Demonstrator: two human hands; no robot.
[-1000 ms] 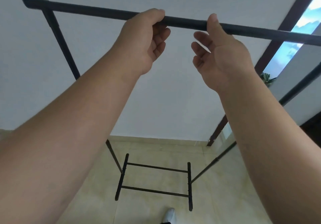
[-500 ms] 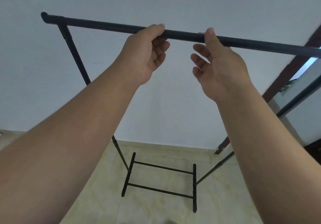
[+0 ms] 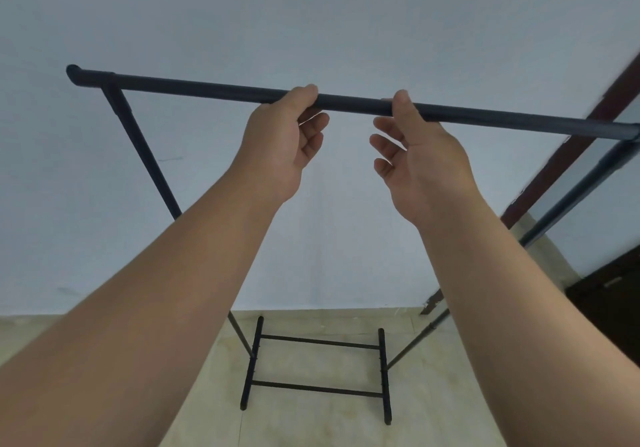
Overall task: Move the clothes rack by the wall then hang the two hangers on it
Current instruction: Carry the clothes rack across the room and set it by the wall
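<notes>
The clothes rack (image 3: 346,101) filled most of the view, a black tubular frame standing close in front of the pale wall (image 3: 311,13), its top bar running from far left to the right edge. That closeness suggested the moving step was nearly done or done, though the gap between the feet and the wall could not be judged exactly. Both bare forearms reached up from the near corners to the middle of the bar, probably because gripping near the centre keeps such a light frame balanced while it is shifted or steadied.

The left hand (image 3: 280,138) was curled over the bar, its upper fingers wrapped on the tube and the lower ones folded loosely beneath. The right hand (image 3: 422,155) was looser: its thumb lay against the bar's near side while the fingers (image 3: 384,141) were spread and bent, apart from the tube. Whether any finger hooked behind the bar could not be told.

Low down, the rack's base (image 3: 317,367) showed as two feet joined by two thin crossbars, resting on beige floor tiles (image 3: 304,426). At the right, a dark brown door frame (image 3: 571,148) slanted upward. No hangers showed anywhere, so that part seemed still to come.
</notes>
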